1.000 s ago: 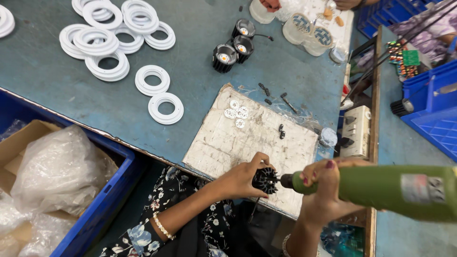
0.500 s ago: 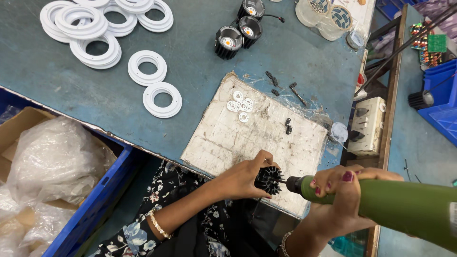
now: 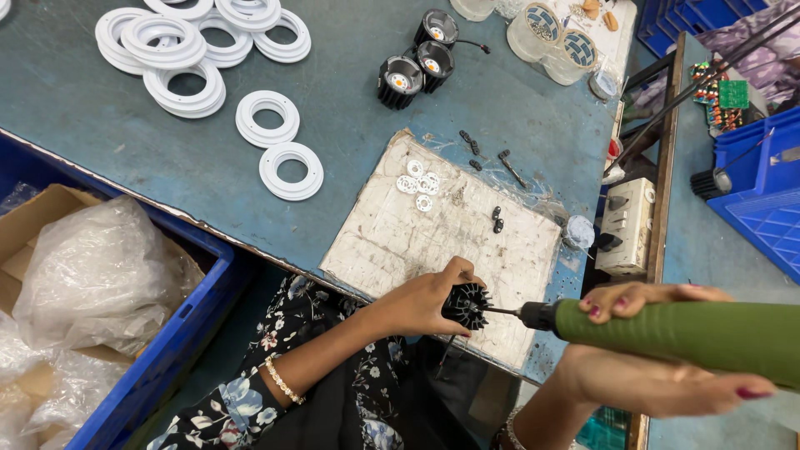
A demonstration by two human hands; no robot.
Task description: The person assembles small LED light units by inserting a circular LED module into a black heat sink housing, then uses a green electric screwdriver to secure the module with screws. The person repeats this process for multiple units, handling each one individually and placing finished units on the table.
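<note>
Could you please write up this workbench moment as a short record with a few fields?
Left hand: left hand grips a black finned heat sink at the near edge of the worn board
Right hand: right hand wraps a green electric screwdriver, its bit at the heat sink
On board: small white washers, dark screws
Table: white plastic rings stacked and loose; three black lamp housings far side
Left of table: blue crate with clear plastic bags
</note>
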